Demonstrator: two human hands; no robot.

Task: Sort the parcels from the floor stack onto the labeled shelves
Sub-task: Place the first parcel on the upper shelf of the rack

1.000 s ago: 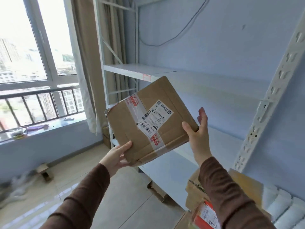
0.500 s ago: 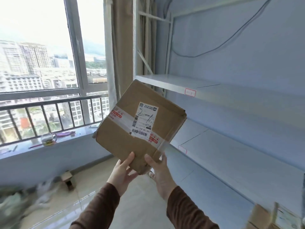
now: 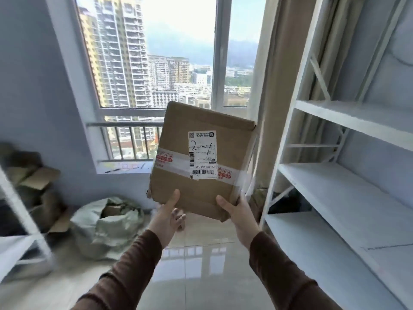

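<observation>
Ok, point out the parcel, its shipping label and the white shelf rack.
parcel [image 3: 178,135]: head view, bare cardboard face
shipping label [image 3: 203,154]: head view, middle
white shelf rack [image 3: 348,193]: head view, bare middle shelf

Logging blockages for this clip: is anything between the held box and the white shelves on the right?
Nothing visible is. The box is held up by the left hand and right hand at its bottom edge, in front of the window. The shelves stand to its right with open air between, and their visible boards lie bare.
</observation>
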